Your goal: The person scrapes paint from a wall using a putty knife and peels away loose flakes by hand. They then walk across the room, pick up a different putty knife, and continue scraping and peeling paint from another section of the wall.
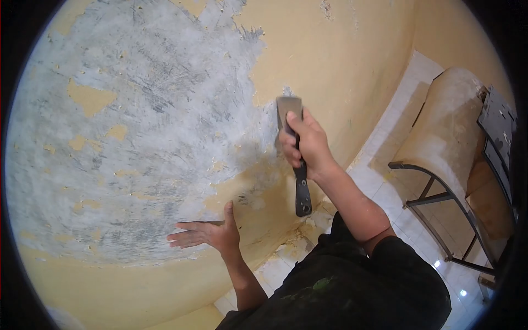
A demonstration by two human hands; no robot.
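Observation:
My right hand (309, 144) grips a scraper (303, 193) with a black handle, its thumb pressed along the flat metal blade. The blade's edge meets the wall at the border between yellow paint (324, 60) and a stripped patch. Grey, scratched plaster (165, 110) spreads over most of the wall to the left, with small islands of yellow paint left on it. My left hand (212, 231) is held out near the lower part of the stripped area, fingers stretched and thumb raised, holding nothing.
A bench-like piece with a curved, dusty top (440, 121) and dark metal frame stands on the right. Beside it leans a dark panel (499, 124). White floor tiles (393, 206) run along the wall, and paint flakes (297, 245) lie at its foot.

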